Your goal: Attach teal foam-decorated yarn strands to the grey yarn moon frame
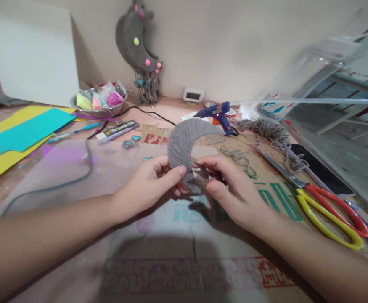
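Note:
A crescent moon shape [182, 145] wound with grey yarn is held above the cardboard by my left hand [158, 179], its thumb on the front and fingers behind. My right hand [231, 185] is closed around small scissors [202, 171]. Their short dark blades point left at the crescent's inner edge near its lower end; whether they touch the yarn I cannot tell. The handle is mostly hidden by my fingers. Behind the crescent's upper tip lies a blue glue gun [217, 114] with a red light on it.
Large scissors [329, 210] with red and yellow handles lie at right, by a phone [322, 168] and a grey yarn bundle [272, 134]. A finished-looking crescent hanging [133, 46] leans on the wall. A bowl [98, 110] of coloured clay packs and coloured sheets [26, 130] are at left.

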A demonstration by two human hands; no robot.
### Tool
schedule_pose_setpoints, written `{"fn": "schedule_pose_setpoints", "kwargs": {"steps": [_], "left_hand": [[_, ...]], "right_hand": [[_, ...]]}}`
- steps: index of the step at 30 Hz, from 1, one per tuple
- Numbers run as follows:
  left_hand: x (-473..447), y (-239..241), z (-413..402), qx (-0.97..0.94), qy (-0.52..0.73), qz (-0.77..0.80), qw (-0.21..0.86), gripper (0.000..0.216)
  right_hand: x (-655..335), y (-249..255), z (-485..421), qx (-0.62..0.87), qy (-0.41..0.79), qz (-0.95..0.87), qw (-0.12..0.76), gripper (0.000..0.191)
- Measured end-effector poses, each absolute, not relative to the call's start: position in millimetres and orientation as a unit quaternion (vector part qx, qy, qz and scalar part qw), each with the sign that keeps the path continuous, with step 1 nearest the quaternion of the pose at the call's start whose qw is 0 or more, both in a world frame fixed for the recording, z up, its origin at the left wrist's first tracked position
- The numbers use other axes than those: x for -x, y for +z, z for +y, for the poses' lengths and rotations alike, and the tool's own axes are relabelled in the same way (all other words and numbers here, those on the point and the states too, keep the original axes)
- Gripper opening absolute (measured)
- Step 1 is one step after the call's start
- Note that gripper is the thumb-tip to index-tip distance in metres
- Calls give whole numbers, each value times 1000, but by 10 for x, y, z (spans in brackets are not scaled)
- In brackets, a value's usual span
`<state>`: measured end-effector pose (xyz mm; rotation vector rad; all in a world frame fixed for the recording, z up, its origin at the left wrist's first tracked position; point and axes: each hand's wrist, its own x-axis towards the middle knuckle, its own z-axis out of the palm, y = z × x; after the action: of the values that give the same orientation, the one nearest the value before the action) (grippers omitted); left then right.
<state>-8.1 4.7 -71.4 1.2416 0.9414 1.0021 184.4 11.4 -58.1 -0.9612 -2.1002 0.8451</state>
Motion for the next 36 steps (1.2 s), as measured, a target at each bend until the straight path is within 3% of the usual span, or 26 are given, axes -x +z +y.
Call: {"fn": "schedule_pose_setpoints", "kwargs": {"steps": [4,9,36], "left_hand": [[87,-729,67,-521,439,440,585,19],[86,-701,68,-511,432,455,588,20],[72,-673,65,-478,424,473,607,17]], "right_hand": [[-1975,-587,125,327,106,-896,280,22],[-1954,-618,144,298,-4,-919,258,21],[-1919,-632,147,300,-59,-925,226,21]]}}
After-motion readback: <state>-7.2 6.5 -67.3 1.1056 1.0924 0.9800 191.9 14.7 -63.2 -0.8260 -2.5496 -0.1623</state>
